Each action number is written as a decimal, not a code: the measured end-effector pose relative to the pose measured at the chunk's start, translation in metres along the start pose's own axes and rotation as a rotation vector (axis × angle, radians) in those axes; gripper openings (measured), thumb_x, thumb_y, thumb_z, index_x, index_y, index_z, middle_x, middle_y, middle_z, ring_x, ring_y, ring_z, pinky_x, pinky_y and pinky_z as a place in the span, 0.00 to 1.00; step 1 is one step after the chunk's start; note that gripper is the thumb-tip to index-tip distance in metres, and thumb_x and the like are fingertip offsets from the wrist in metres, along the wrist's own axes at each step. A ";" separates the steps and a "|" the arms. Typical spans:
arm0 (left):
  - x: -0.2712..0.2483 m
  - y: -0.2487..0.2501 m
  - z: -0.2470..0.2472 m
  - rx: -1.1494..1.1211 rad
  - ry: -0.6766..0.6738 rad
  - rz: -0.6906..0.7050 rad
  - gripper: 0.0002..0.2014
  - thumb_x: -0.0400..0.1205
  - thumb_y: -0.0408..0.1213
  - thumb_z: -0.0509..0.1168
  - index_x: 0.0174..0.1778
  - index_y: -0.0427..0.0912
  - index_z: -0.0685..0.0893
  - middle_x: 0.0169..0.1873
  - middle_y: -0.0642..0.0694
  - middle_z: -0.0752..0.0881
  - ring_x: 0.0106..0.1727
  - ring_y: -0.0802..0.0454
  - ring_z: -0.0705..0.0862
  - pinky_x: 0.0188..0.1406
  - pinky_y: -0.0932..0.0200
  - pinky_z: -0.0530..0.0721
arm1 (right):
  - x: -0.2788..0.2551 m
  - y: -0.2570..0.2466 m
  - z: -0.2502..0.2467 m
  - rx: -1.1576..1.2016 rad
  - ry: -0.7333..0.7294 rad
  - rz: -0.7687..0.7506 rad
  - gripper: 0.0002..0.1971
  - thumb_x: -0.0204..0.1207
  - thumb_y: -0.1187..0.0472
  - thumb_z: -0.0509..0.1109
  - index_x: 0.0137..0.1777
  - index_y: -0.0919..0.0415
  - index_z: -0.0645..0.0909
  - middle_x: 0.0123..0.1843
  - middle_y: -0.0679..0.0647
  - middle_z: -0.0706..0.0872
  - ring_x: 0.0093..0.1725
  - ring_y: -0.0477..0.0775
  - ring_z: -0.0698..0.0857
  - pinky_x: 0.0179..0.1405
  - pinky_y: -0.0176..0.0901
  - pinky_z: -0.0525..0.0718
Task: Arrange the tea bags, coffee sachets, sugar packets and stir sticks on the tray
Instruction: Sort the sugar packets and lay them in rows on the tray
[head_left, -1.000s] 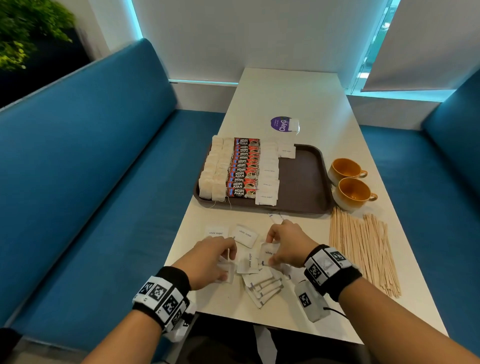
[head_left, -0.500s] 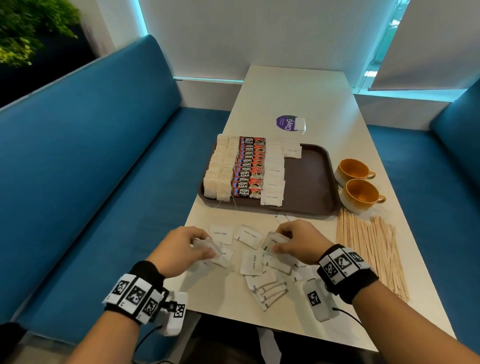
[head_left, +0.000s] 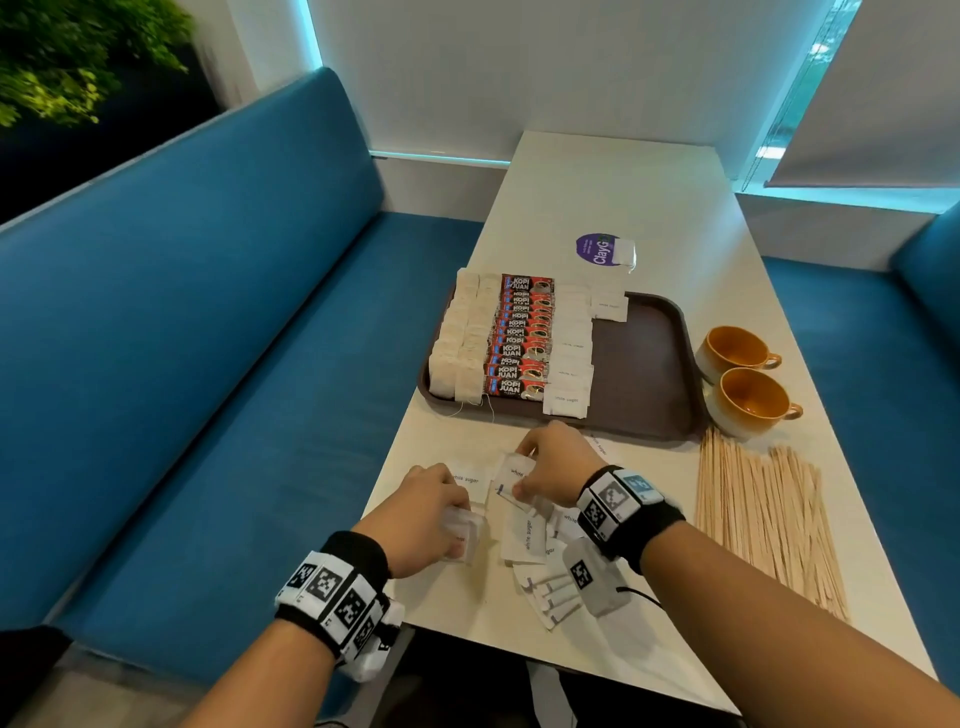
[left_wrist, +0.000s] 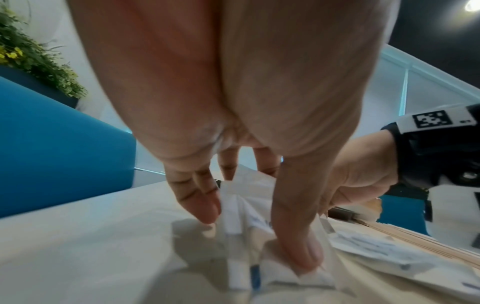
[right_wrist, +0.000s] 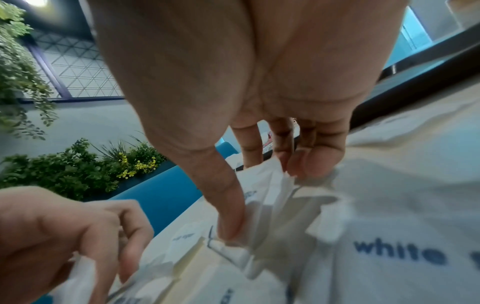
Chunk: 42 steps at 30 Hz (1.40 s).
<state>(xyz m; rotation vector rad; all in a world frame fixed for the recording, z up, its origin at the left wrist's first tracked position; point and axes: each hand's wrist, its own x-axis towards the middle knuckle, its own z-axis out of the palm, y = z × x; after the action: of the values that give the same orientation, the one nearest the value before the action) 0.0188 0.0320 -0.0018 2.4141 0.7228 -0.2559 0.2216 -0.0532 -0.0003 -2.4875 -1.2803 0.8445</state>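
Head view: blue bench (head_left: 182, 338) left of the white table (head_left: 613, 187); brown tray (head_left: 644, 364) carries tea bags (head_left: 460, 353), "KOPI JUAN" sachets (head_left: 519, 338), "white sugar" packets (head_left: 569, 358). Left hand (head_left: 421, 519) pinches packets; right hand (head_left: 556, 470) pinches another; stir sticks (head_left: 763, 519) lie rightmost.

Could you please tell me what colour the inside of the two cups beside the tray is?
Orange-yellow inside both cups, best seen in the head view.
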 end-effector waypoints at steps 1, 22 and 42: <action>-0.001 -0.001 0.000 -0.026 0.005 -0.007 0.16 0.76 0.40 0.78 0.60 0.50 0.86 0.59 0.55 0.74 0.62 0.52 0.74 0.62 0.60 0.76 | 0.001 0.000 0.001 -0.012 -0.004 0.005 0.24 0.67 0.55 0.85 0.62 0.53 0.85 0.62 0.53 0.79 0.59 0.55 0.80 0.55 0.45 0.82; -0.010 -0.025 -0.027 -0.308 0.104 -0.107 0.20 0.72 0.41 0.82 0.52 0.60 0.80 0.46 0.54 0.88 0.37 0.63 0.83 0.36 0.66 0.81 | -0.042 0.014 -0.009 0.029 -0.245 -0.132 0.26 0.66 0.51 0.86 0.65 0.46 0.85 0.54 0.46 0.88 0.50 0.47 0.86 0.52 0.42 0.84; 0.028 0.006 -0.004 -0.123 0.073 -0.178 0.20 0.76 0.37 0.78 0.61 0.49 0.80 0.55 0.46 0.80 0.45 0.48 0.86 0.34 0.58 0.90 | -0.046 0.007 0.016 -0.055 -0.117 -0.126 0.16 0.69 0.61 0.79 0.57 0.55 0.83 0.51 0.49 0.79 0.51 0.52 0.80 0.42 0.39 0.80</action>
<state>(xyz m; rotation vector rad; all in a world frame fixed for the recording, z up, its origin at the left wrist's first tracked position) 0.0448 0.0429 -0.0050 2.2548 0.9599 -0.1895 0.1959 -0.0950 0.0012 -2.3992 -1.5010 0.9480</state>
